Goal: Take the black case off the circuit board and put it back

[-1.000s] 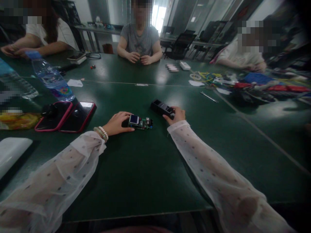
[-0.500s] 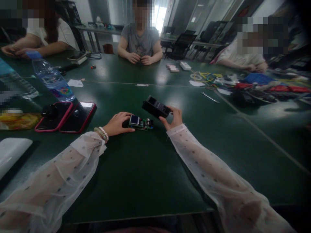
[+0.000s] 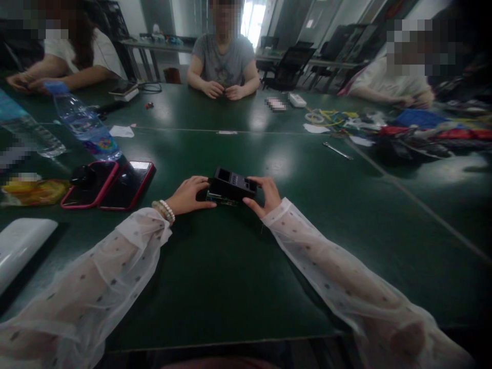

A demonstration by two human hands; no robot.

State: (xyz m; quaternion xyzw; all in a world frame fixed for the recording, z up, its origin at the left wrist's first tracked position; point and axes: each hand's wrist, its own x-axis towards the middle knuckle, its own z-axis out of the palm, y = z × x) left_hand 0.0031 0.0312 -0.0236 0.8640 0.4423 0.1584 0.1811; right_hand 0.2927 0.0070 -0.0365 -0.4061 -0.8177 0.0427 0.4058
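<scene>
My left hand [image 3: 190, 195], with bead bracelets at its wrist, grips the left end of a green circuit board [image 3: 222, 199] between thumb and fingers. Over the board is a black plastic housing [image 3: 235, 183] with window cut-outs, slightly tilted. It hides most of the board, including the small screen. My right hand [image 3: 265, 196] pinches the right end of the housing, thumb in front and fingers behind. Whether the housing is seated on the board or only above it, I cannot tell.
Left of my hands lie two red-cased phones [image 3: 126, 185], a yellow packet [image 3: 36, 192] and a white device [image 3: 25, 248]. Water bottles [image 3: 86, 125] stand behind. A wrench [image 3: 337, 150] and tangled cables [image 3: 330, 119] lie right. Three people sit around the green table [image 3: 230, 287].
My right hand has brought the black housing left and down over the circuit board, covering its screen. My left hand has stayed at the board's left end.
</scene>
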